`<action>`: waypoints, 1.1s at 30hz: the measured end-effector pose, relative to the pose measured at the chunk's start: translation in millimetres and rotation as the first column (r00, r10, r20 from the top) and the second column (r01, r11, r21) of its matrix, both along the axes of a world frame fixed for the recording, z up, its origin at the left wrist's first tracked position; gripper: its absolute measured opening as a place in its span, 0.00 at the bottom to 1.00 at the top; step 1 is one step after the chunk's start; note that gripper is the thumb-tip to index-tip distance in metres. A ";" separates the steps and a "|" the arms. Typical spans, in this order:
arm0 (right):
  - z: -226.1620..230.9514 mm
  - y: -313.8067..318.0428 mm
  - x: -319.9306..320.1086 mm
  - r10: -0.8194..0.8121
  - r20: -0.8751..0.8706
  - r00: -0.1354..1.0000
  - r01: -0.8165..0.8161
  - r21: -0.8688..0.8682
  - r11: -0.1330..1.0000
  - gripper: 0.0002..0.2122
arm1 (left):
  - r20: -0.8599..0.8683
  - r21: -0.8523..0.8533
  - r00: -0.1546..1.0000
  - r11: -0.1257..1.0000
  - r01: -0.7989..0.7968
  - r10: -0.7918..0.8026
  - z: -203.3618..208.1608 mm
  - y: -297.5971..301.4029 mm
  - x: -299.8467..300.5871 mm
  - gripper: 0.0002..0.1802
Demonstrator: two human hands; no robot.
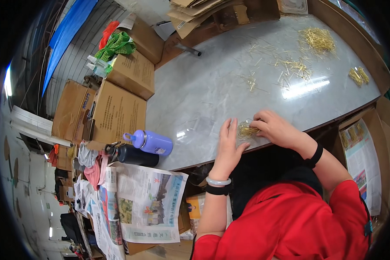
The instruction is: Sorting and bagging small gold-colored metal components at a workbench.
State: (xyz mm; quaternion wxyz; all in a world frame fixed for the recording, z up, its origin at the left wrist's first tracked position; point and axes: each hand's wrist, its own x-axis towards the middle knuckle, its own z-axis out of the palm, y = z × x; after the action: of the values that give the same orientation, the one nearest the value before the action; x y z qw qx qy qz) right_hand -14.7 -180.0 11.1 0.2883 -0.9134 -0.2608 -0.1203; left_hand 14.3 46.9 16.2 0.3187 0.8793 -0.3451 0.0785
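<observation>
A small bunch of thin golden pins lies on the grey marble table near its front edge. My left hand rests flat beside the bunch, fingers apart, touching its left side. My right hand bends over the bunch from the right, fingertips pinching at the pins. Both wrists wear black bands; the left also has a pale bangle. My sleeves are red.
Loose golden pins are scattered over the far table, with a heap and a small bundle. A purple bottle and a black bottle lie at the table's left edge. Cardboard boxes and newspapers stand left.
</observation>
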 end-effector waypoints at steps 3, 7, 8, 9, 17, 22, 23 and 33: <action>-2.4 4.1 -3.8 -0.001 0.075 0.997 -0.001 0.021 1.000 0.22 | 0.006 0.086 0.997 0.994 -0.073 0.073 -0.6 9.0 -0.7 0.37; -3.9 14.7 -2.9 0.063 0.158 0.985 -0.057 -0.039 0.998 0.21 | -0.135 0.034 0.987 0.995 -0.089 0.093 1.3 5.9 7.0 0.29; -2.7 17.4 -3.0 0.089 0.154 0.984 -0.082 -0.047 0.996 0.20 | -0.141 0.035 0.988 0.997 -0.065 0.070 1.9 4.9 11.5 0.28; -3.8 16.7 -2.2 0.094 0.135 0.986 -0.092 -0.023 0.995 0.20 | -0.149 0.034 0.988 0.999 -0.036 0.041 0.6 2.8 17.8 0.27; -3.0 13.0 -6.0 0.015 0.000 1.000 -0.015 0.129 0.992 0.16 | -0.086 -0.007 0.994 0.997 -0.071 0.070 1.1 15.9 12.8 0.18; -8.9 6.3 -2.8 0.043 0.101 0.994 -0.044 0.012 0.999 0.16 | -0.014 0.035 0.991 0.991 -0.130 0.131 -3.0 13.6 12.5 0.17; -8.8 7.1 -3.6 0.031 0.122 0.992 -0.028 -0.028 0.999 0.16 | -0.014 0.027 0.994 0.994 -0.106 0.107 -5.8 12.4 13.5 0.19; -1.7 6.3 -4.5 0.128 0.036 0.991 -0.132 0.140 0.981 0.12 | -0.194 0.039 0.979 0.997 0.067 -0.058 9.9 12.1 22.0 0.26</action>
State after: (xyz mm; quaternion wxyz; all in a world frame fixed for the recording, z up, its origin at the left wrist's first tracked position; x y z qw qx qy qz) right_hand -19.2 -173.7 9.4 0.3565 -0.8699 -0.3144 -0.1317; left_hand 36.3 59.0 26.2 0.3329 0.8784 -0.3420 -0.0248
